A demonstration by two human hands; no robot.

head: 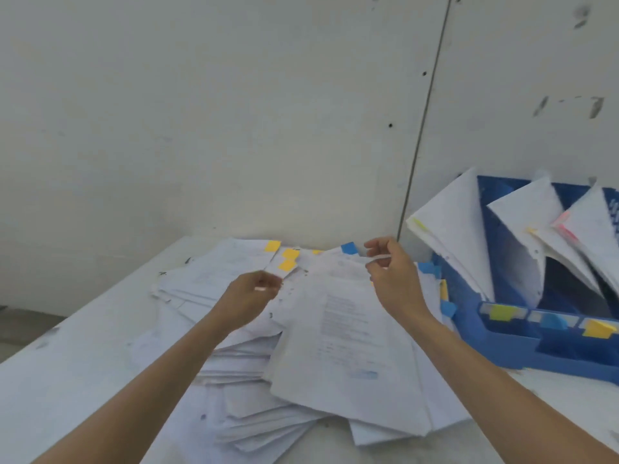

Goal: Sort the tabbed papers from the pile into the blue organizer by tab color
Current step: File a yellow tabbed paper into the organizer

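**At the pile's far edge: two grips, two colours, easy to cross**

On the bench (67, 380), the pile (335, 363) lies loose and fanned, just left of the blue organizer (502, 339). Your right hand (390, 272) pinches the top edge of the blue-tabbed sheet (338, 266). Your left hand (256, 291) is curled narrow at the near corner of the yellow-tabbed sheet (287, 262); it seems to be a pinch, though blur softens the fingertips.

Risks, as I judge them:

- Lift both at once and neighbouring sheets may drag along, since the edges overlap.
- Thin paper held by one corner can fold, or tear at the tab.
- The slots already hold leaning papers (452, 229), so a limp sheet may catch on them or slide into the wrong slot.

Check the front labels, green (501, 311), blue (554, 321) and yellow (598, 328), before you let go.
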